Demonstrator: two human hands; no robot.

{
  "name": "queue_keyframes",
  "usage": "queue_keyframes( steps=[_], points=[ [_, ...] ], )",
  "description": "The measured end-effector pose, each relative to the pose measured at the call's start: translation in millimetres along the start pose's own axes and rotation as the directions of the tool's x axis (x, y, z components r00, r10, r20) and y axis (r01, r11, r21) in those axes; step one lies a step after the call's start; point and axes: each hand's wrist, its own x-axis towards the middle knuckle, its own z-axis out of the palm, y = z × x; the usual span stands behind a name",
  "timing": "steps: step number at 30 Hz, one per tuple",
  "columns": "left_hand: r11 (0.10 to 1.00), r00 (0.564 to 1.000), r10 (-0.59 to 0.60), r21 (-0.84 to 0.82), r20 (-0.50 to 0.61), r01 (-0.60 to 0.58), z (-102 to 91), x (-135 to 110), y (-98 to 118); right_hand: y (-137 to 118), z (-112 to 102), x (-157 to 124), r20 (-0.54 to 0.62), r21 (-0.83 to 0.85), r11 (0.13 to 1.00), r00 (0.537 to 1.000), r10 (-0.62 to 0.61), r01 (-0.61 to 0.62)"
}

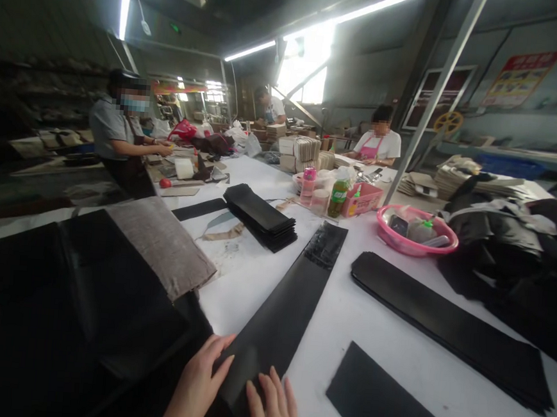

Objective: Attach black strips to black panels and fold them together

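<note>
A long black strip (280, 311) of leather-like sheet runs away from me on the white table, with a shiny dark patch (325, 244) at its far end. My left hand (201, 379) touches the strip's near left edge, its thumb and forefinger stretched out and apart. On the strip's near part lies my right hand (273, 406), fingers spread flat on the surface. To the right are a stack of long black strips (447, 328) and another black piece (388, 403). Beyond the far left side sits a pile of shorter black pieces (259, 216).
Black sheets (25, 298) and a grey cloth (160, 241) cover the left side. Farther back stand a pink basin (415, 246), a green bottle (338, 197) and a pink basket (368, 199). A metal post (434, 102) rises behind the basin. Several people work beyond.
</note>
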Motion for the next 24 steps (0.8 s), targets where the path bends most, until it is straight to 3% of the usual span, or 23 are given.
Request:
queue_keyframes(
  steps=[3,5,7,9,11,14,17,21,24],
  points=[
    [0.928,0.977,-0.206,-0.304,0.058,0.214,-5.1,0,5,3,-17,13,0.004,0.263,0.959,0.994,0.109,-0.106],
    [0.824,0.947,-0.304,-0.47,0.108,0.318,-8.6,-1,11,6,-33,24,0.11,0.492,0.821,0.956,0.273,-0.291],
    [0.766,0.937,-0.335,-0.55,0.099,0.332,-11.2,-2,15,7,-48,35,0.29,0.644,0.551,0.835,0.467,-0.532],
    [0.813,0.947,-0.318,-0.502,0.044,0.296,-13.1,-4,18,9,-59,42,0.418,0.695,0.296,0.703,0.575,-0.655],
    [0.928,0.979,-0.204,-0.323,-0.022,0.186,-14.6,-6,18,11,-64,45,0.461,0.71,0.182,0.645,0.609,-0.68],
    [0.994,0.993,0.098,0.05,-0.07,-0.095,-14.5,-11,16,16,-64,42,0.461,0.705,0.17,0.628,0.627,-0.688],
    [0.894,0.955,0.294,0.344,0.035,-0.287,-7.6,-17,9,19,-62,36,0.45,0.685,0.179,0.603,0.658,-0.707],
    [0.77,0.931,0.336,0.528,0.142,-0.359,5.7,-26,-2,22,-61,28,0.473,0.683,0.133,0.574,0.669,-0.718],
    [0.768,0.948,0.291,0.559,0.129,-0.312,8.0,-31,-6,23,-64,27,0.475,0.68,0.122,0.561,0.678,-0.723]
  ],
)
